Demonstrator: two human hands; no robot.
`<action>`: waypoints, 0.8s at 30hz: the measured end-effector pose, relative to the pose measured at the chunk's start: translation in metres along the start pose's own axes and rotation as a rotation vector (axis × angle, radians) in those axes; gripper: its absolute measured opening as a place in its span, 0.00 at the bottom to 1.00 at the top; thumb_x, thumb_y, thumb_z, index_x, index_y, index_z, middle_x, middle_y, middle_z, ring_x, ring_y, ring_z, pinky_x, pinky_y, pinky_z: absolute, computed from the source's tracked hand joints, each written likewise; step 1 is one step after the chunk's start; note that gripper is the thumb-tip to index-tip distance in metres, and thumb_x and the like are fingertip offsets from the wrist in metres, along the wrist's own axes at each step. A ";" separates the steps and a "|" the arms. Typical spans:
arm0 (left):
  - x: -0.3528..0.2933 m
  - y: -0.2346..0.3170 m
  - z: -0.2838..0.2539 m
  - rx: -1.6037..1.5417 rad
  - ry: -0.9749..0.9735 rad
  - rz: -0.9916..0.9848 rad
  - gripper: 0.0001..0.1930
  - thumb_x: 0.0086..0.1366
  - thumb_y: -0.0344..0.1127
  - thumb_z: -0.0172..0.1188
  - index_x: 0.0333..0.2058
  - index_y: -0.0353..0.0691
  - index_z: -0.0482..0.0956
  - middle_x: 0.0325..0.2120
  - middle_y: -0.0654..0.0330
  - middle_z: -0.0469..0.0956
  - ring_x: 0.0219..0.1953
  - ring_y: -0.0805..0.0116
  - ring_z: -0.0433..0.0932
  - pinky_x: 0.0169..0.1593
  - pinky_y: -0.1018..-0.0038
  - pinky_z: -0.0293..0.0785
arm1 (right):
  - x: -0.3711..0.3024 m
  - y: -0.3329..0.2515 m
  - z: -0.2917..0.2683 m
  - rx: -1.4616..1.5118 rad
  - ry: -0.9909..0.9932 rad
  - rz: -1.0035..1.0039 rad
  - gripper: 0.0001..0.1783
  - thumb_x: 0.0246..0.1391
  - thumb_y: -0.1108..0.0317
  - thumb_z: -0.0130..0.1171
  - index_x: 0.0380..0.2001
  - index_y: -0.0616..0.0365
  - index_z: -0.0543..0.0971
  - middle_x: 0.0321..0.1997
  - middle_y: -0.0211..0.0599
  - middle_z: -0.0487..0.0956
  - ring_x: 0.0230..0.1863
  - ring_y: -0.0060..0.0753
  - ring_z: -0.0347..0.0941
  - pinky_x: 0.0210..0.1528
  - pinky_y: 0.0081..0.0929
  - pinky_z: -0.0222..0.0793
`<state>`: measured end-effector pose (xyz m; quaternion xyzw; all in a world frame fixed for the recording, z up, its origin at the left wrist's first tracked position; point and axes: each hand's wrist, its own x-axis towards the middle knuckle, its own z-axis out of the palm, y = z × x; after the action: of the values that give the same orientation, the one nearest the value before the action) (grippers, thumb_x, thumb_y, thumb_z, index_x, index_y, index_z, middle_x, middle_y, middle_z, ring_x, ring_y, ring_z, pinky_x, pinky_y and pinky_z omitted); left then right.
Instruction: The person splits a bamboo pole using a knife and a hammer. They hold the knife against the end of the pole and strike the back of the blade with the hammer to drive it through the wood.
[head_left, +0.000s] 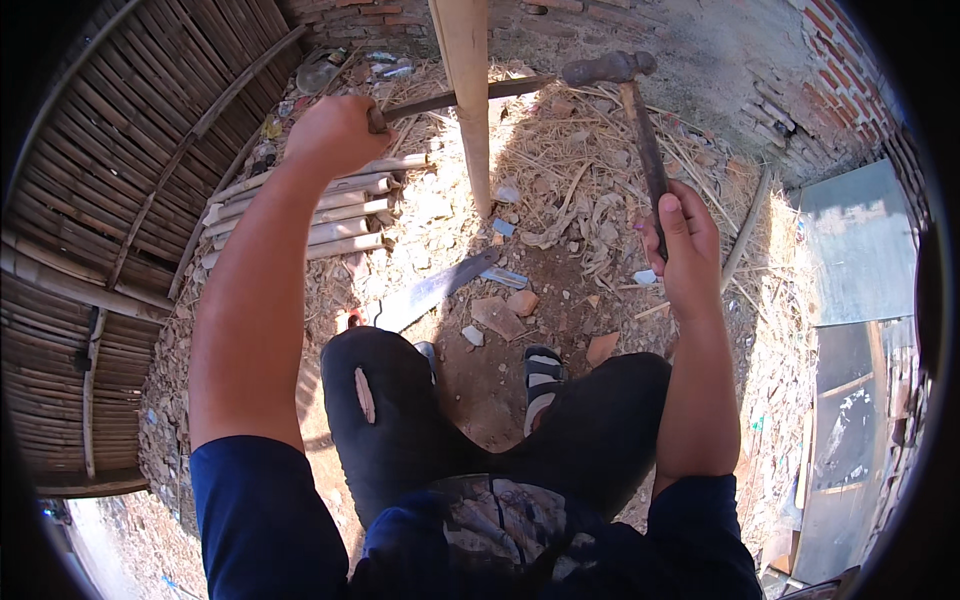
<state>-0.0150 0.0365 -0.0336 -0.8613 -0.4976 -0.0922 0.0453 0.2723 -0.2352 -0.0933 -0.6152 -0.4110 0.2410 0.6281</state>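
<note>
Straw (560, 190) litters the ground (470, 395) beside a slatted wall (150, 130). Left hand (330, 135) clenches the handle of a blade (515, 88), which crosses behind an upright pole (468, 120) — contact's hard to tell; right hand (683, 240) grips a hammer (640, 125), head near the blade's tip. Looks like positioning for a strike, calling for a steady blade. Pale tubes (335, 230) lie toward the ground's left edge — no contents discernible.

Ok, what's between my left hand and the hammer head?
Between your left hand and the hammer head, the head view shows a dark blade, partly hidden by an upright pole.
</note>
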 end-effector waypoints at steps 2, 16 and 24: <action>-0.006 -0.015 -0.014 0.034 -0.008 -0.007 0.20 0.61 0.56 0.68 0.36 0.43 0.84 0.28 0.53 0.85 0.37 0.51 0.85 0.43 0.56 0.80 | -0.020 0.006 -0.017 0.002 -0.015 0.023 0.27 0.72 0.45 0.51 0.50 0.62 0.77 0.23 0.24 0.70 0.19 0.13 0.61 0.21 0.15 0.56; -0.079 -0.034 -0.042 0.037 0.001 -0.045 0.21 0.60 0.52 0.70 0.32 0.37 0.82 0.24 0.52 0.81 0.31 0.51 0.82 0.38 0.58 0.76 | -0.126 0.031 -0.049 0.072 0.096 0.049 0.25 0.74 0.48 0.47 0.45 0.63 0.76 0.22 0.27 0.70 0.18 0.15 0.61 0.20 0.15 0.56; -0.100 -0.028 -0.056 -0.011 0.008 -0.036 0.20 0.57 0.50 0.73 0.33 0.36 0.82 0.24 0.51 0.81 0.31 0.50 0.82 0.38 0.58 0.76 | -0.142 0.007 -0.043 0.047 -0.029 -0.032 0.26 0.73 0.47 0.50 0.46 0.64 0.75 0.23 0.28 0.71 0.20 0.15 0.62 0.22 0.15 0.57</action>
<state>-0.0946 -0.0433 0.0005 -0.8521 -0.5122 -0.0991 0.0411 0.2312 -0.3744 -0.1276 -0.5901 -0.4241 0.2492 0.6402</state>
